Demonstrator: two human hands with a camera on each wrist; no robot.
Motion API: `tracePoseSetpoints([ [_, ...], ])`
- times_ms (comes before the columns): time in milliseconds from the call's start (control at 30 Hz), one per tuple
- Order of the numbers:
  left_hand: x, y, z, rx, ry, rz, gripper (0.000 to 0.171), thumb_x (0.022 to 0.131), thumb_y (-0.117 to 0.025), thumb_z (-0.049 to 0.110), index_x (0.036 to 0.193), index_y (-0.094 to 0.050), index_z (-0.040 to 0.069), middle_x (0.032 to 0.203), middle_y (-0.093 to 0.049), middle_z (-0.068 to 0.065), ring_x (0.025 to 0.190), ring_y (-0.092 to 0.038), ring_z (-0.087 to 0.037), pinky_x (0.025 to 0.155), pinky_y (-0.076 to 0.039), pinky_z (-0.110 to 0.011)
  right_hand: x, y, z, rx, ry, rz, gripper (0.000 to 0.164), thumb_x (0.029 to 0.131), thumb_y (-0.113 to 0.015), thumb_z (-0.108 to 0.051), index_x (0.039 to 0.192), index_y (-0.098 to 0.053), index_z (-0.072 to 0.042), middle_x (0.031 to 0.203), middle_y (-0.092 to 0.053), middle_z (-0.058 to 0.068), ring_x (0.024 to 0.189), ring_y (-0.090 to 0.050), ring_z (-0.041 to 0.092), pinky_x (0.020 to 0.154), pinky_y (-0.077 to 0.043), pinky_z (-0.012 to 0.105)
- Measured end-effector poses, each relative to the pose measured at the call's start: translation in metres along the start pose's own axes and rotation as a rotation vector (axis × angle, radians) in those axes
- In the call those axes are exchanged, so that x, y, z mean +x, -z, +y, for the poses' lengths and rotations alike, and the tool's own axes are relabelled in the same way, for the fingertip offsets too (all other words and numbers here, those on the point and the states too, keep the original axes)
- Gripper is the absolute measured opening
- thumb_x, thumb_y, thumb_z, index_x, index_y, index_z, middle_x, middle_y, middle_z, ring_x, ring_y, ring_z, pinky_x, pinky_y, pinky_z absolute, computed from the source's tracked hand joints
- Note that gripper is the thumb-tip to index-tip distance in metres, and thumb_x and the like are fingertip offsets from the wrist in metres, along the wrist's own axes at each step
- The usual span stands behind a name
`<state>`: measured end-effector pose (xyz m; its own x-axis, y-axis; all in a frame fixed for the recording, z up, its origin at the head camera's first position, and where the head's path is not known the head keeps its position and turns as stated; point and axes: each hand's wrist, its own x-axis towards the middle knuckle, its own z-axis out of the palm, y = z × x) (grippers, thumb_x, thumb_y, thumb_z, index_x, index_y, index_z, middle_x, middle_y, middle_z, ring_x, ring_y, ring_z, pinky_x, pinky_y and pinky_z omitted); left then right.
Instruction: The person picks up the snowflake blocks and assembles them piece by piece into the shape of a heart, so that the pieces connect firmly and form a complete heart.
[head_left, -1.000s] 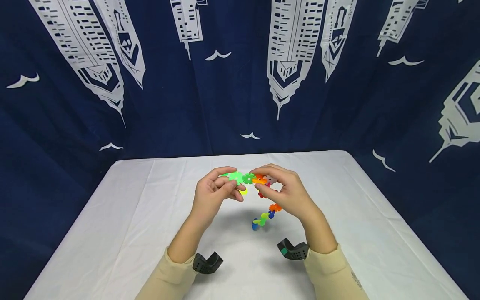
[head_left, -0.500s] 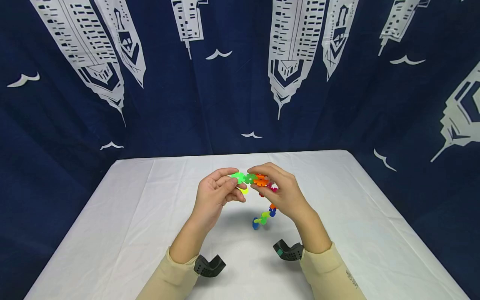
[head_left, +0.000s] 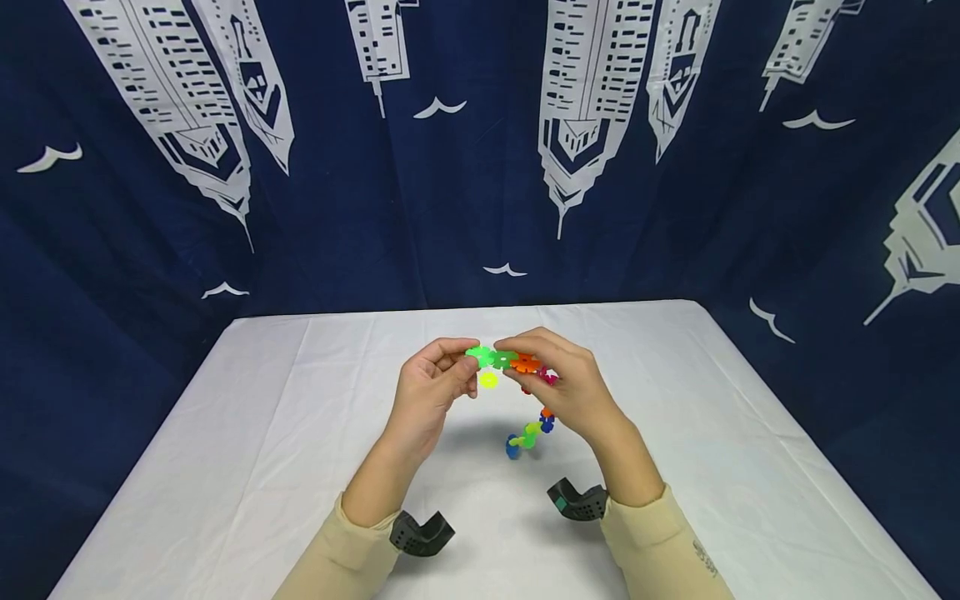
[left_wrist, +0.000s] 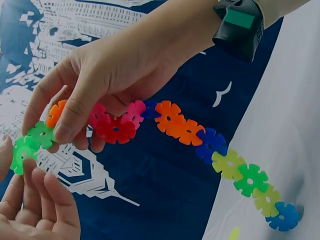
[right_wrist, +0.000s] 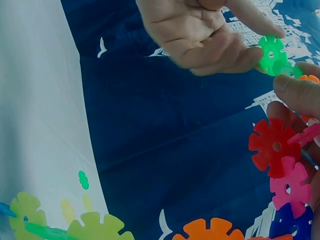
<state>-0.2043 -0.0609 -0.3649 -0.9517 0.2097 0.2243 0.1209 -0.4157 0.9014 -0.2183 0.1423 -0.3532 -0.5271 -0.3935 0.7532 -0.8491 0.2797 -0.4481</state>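
Green flower (head_left: 481, 357): we hold it up over the middle of the white table (head_left: 262, 433), touching the darker green flower (head_left: 504, 359) on its right.
Left hand (head_left: 426, 385): our thumb and finger pinch the green flower.
Right hand (head_left: 566, 375): our fingers grip the flower chain (left_wrist: 175, 129) by its darker green and orange end.
Flower chain: it droops toward the near side, down to a blue flower (head_left: 512, 448) at its tip.
Cloth (head_left: 465, 200): dark blue with white buildings, on the far side.
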Motion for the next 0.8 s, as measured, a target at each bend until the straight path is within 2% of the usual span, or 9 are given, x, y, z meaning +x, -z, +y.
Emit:
tracePoseSetpoints([
  [200,0.001,0.000,-0.001,0.009,0.002,-0.009,0.024,0.096,-0.063,0.001,0.119,-0.059,0.000,0.086,-0.073,0.002,0.067,-0.064,-0.010,0.069,-0.058,-0.023,0.000,0.002,-0.003,-0.028,-0.058,-0.010,0.034,0.086,-0.073,0.002,0.118,-0.068,-0.010,0.105,-0.071,0.004,0.082,-0.062,0.009,0.066,-0.054,0.017],
  [267,0.000,0.000,0.000,0.013,-0.006,-0.015,0.027,0.095,-0.063,0.000,0.121,-0.058,-0.003,0.086,-0.073,0.002,0.068,-0.065,-0.010,0.070,-0.059,-0.024,0.000,0.003,-0.006,-0.016,-0.095,0.008,0.029,0.087,-0.072,0.001,0.115,-0.069,-0.009,0.103,-0.072,0.004,0.081,-0.061,0.009,0.065,-0.054,0.019],
  [433,-0.002,-0.002,0.004,0.087,-0.044,-0.026,0.035,0.091,-0.068,0.000,0.124,-0.058,-0.006,0.083,-0.073,0.001,0.066,-0.066,-0.011,0.071,-0.061,-0.027,0.004,0.003,-0.016,0.079,-0.234,0.059,0.012,0.091,-0.070,-0.002,0.101,-0.070,-0.007,0.090,-0.071,0.006,0.065,-0.061,0.014,0.059,-0.055,0.023],
  [533,-0.003,-0.003,0.006,0.134,-0.067,-0.038,0.036,0.090,-0.070,0.000,0.124,-0.059,-0.005,0.084,-0.073,0.001,0.066,-0.067,-0.011,0.074,-0.061,-0.029,0.005,0.004,-0.020,0.150,-0.290,0.077,0.007,0.092,-0.069,-0.002,0.097,-0.071,-0.007,0.090,-0.071,0.008,0.064,-0.061,0.018,0.057,-0.057,0.028],
  [667,-0.004,-0.003,0.009,0.181,-0.071,-0.054,0.037,0.089,-0.071,-0.002,0.125,-0.061,-0.002,0.087,-0.073,0.001,0.070,-0.068,-0.013,0.078,-0.061,-0.028,0.005,0.005,-0.021,0.198,-0.307,0.082,0.007,0.092,-0.069,-0.001,0.095,-0.071,-0.007,0.095,-0.072,0.009,0.072,-0.063,0.016,0.058,-0.059,0.031],
  [800,-0.005,-0.001,0.011,0.217,-0.060,-0.069,0.040,0.087,-0.072,-0.002,0.126,-0.062,0.001,0.091,-0.074,0.001,0.073,-0.069,-0.013,0.079,-0.060,-0.025,0.004,0.005,-0.021,0.234,-0.308,0.077,0.008,0.091,-0.069,0.000,0.095,-0.071,-0.006,0.096,-0.071,0.011,0.073,-0.063,0.017,0.057,-0.059,0.032],
])
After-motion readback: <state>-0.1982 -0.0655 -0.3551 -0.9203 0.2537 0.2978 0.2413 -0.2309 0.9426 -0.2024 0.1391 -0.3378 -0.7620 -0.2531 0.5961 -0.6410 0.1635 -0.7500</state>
